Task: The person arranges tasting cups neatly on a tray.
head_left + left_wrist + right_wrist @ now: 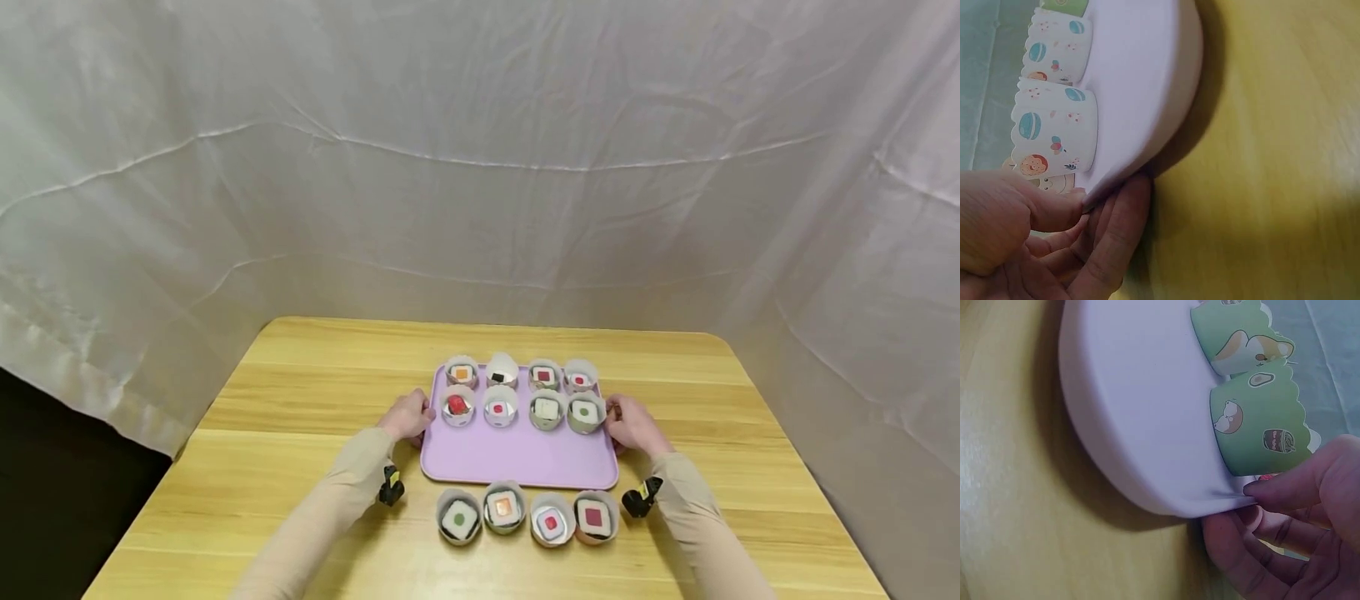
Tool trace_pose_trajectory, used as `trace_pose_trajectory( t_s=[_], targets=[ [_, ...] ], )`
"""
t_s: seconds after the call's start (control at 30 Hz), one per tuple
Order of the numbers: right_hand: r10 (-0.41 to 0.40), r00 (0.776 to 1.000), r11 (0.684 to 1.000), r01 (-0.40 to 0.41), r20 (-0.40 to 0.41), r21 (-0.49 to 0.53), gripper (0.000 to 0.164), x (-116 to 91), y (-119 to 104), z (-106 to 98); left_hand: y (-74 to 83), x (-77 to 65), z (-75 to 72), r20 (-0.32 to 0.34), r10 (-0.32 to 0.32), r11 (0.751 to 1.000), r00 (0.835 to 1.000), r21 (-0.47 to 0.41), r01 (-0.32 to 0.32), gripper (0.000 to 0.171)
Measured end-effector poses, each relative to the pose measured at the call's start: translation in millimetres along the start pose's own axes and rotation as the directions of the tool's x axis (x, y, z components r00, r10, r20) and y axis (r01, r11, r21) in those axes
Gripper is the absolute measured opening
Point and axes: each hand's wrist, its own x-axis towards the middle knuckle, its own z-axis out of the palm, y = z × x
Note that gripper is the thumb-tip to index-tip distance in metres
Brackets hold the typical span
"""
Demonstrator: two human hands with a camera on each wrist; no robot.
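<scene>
A lilac tray (517, 458) is gripped at its two short sides. My left hand (408, 417) pinches the left rim, thumb on top and fingers curled underneath, as the left wrist view shows. On the opposite rim my right hand (633, 423) pinches in the same way, beside a green paper cup (1260, 425). Several paper baking cups stand in two rows on the tray's far half, each with a small sushi-like piece inside. One white patterned cup (1057, 128) stands close to my left thumb. The tray's near half is bare.
On the wooden table (300, 392), just in front of the tray, several more filled cups stand in a row, among them a cup with a green-centred piece (459, 518) and a cup with a dark-red-centred piece (596, 518). A pale curtain (480, 208) hangs behind the table.
</scene>
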Motion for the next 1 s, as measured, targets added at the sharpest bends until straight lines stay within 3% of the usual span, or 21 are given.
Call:
trace_pose_trajectory(
  t_s=[0.17,0.27,0.37,0.43,0.53,0.67,0.73,0.87,1.0],
  targets=[
    [-0.024,1.000,1.000,0.024,-0.013,0.010,0.026,1,4,3,0.0,-6.7,-6.8,-0.077,0.091,0.988,0.993,0.131,-0.080,0.015],
    [-0.032,0.999,0.999,0.032,-0.014,0.012,0.025,2,5,4,1.6,-10.9,-13.5,-0.126,0.175,0.959,0.976,0.245,-0.140,0.014],
    [-0.031,0.999,0.999,0.031,-0.013,0.020,0.025,2,5,4,4.2,-15.8,-20.3,-0.126,0.265,0.928,0.956,0.302,-0.217,0.011],
    [-0.031,0.999,0.999,0.032,-0.008,0.025,0.024,3,6,4,7.0,-21.3,-23.2,-0.076,0.313,0.917,0.947,0.282,-0.281,0.013],
    [-0.032,0.999,0.999,0.032,0.001,0.036,0.022,3,6,3,9.2,-32.5,-22.2,0.036,0.407,0.884,0.913,0.234,-0.404,0.019],
    [-0.032,0.999,0.998,0.032,0.015,0.049,0.022,2,6,2,9.8,-49.7,-13.2,0.192,0.521,0.819,0.831,0.161,-0.551,0.033],
    [-0.032,0.999,0.998,0.031,0.021,0.049,0.022,2,6,1,10.2,-56.7,-8.0,0.241,0.549,0.801,0.800,0.123,-0.586,0.041],
    [-0.032,0.999,0.999,0.030,0.024,0.045,0.023,2,5,-1,10.8,-66.1,-0.9,0.312,0.574,0.775,0.757,0.093,-0.626,0.054],
    [-0.018,1.000,0.999,0.017,0.019,0.045,0.022,3,4,-1,12.3,-73.5,2.2,0.386,0.553,0.755,0.738,0.144,-0.640,0.069]
  ],
)
